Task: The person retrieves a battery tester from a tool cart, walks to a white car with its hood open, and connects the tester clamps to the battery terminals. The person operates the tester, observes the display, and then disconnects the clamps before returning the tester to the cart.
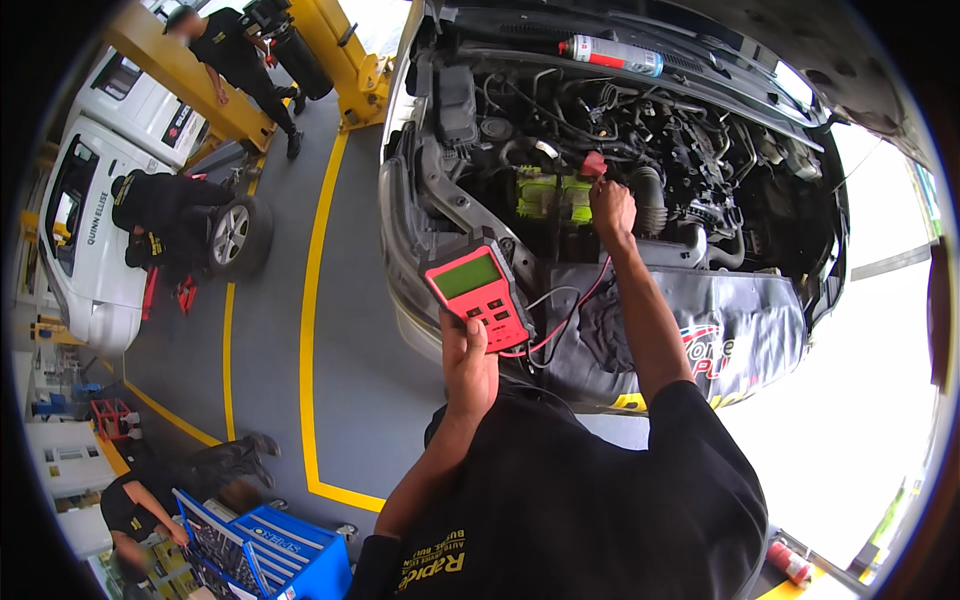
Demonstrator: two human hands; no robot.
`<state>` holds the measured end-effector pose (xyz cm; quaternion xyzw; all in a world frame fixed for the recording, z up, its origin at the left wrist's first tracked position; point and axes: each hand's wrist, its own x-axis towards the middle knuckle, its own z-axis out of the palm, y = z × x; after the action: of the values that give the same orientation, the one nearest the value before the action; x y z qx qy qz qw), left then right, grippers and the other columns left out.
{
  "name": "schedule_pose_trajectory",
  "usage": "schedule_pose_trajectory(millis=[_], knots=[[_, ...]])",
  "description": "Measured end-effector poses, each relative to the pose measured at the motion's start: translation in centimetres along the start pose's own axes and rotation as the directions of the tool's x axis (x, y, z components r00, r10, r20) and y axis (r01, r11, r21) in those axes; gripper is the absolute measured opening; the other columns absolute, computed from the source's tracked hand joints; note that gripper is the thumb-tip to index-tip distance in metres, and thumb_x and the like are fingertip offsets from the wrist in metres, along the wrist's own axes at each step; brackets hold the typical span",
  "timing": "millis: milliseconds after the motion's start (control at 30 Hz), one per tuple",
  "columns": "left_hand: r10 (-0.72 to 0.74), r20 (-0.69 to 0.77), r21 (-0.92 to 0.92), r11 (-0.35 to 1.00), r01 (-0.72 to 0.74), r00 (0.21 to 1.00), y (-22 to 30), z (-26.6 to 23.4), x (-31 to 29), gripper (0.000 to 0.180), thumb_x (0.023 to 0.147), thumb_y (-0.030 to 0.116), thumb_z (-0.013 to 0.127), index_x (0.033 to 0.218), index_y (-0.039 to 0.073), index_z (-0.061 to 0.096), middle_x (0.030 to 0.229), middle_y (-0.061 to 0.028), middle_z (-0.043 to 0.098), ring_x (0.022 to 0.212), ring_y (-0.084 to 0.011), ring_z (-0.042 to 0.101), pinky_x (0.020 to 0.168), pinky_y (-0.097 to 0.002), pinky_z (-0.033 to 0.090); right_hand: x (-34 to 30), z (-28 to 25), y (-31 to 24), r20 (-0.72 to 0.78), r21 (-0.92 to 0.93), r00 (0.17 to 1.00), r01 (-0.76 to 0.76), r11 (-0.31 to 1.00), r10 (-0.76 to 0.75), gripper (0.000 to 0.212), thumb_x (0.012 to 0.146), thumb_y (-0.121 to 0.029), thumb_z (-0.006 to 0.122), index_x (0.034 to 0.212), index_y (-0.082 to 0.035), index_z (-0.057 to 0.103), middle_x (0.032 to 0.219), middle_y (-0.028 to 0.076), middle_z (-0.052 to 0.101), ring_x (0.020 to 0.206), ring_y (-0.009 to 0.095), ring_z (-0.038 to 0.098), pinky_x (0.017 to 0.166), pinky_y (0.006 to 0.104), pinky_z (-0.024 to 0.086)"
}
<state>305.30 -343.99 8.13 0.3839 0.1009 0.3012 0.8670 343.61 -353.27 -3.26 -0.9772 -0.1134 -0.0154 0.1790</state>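
Note:
In my left hand (470, 375) is a red and dark grey handheld battery tester (478, 290), its greenish screen and buttons facing up. My thumb lies on its lower front. Red and black test leads (560, 335) run from it toward the engine bay. My right hand (615, 212) reaches in over the car battery (540, 195), which has a bright yellow-green case. Its fingers are closed on a red clamp (594, 163) at the battery's far right side. The fingertips are partly hidden, and the clamp's jaws cannot be made out.
A dark fender cover (690, 320) drapes the car's front edge. Hoses and the engine (690, 150) fill the bay; a spray can (612, 55) lies at its far edge. Co-workers are at the left, near a wheel (240, 236), a yellow lift post (345, 60) and a blue tool cart (285, 555).

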Motion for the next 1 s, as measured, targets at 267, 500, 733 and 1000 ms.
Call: schedule_pose_trajectory(millis=[267,500,733,1000], knots=[[0.013,0.096,0.118,0.993,-0.024,0.995,0.7,-1.8,0.4,0.053,0.113,0.031,0.066,0.154,0.007,0.043,0.143,-0.0028,0.058,0.135,-0.0123,0.054,0.118,-0.0333,0.04,-12.2,-6.2,-6.9,0.248,0.756,0.742,0.255,0.603,-0.623,0.039,0.101,-0.026,0.076,0.131,-0.003,0.069,0.109,0.012,0.073,0.091,0.023,0.069,0.073,0.0397,0.055],[-0.107,0.374,0.12,0.991,0.067,0.921,2.6,-2.5,0.2,0.064,0.108,0.035,0.074,0.157,0.003,0.047,0.146,-0.0047,0.059,0.139,-0.0149,0.053,0.12,-0.0354,0.038,-16.9,-5.9,-7.6,0.689,0.65,0.283,-0.647,0.398,-0.667,0.039,0.103,-0.027,0.081,0.127,0.002,0.071,0.11,0.007,0.077,0.094,0.013,0.074,0.076,0.0308,0.061],[-0.21,0.453,0.168,0.974,0.148,0.867,3.3,-3.1,-1.1,0.065,0.108,0.036,0.073,0.157,0.001,0.048,0.147,-0.0066,0.059,0.144,-0.0172,0.05,0.123,-0.037,0.035,-21.0,-9.5,-9.5,0.484,0.873,0.276,-0.209,0.44,-0.83,0.042,0.105,-0.027,0.078,0.131,0.004,0.067,0.121,0.013,0.073,0.103,0.017,0.073,0.089,0.0304,0.059],[-0.021,0.235,-0.013,1.0,0.024,0.972,1.7,-2.9,-1.1,0.067,0.115,0.035,0.063,0.168,0.004,0.037,0.146,-0.0008,0.058,0.138,-0.0137,0.053,0.118,-0.0333,0.041,-18.9,-6.1,-7.1,0.49,0.586,0.39,-0.81,-0.036,-0.78,0.036,0.109,-0.02,0.067,0.141,-0.003,0.067,0.135,0.012,0.074,0.116,0.024,0.074,0.107,0.0389,0.06]])
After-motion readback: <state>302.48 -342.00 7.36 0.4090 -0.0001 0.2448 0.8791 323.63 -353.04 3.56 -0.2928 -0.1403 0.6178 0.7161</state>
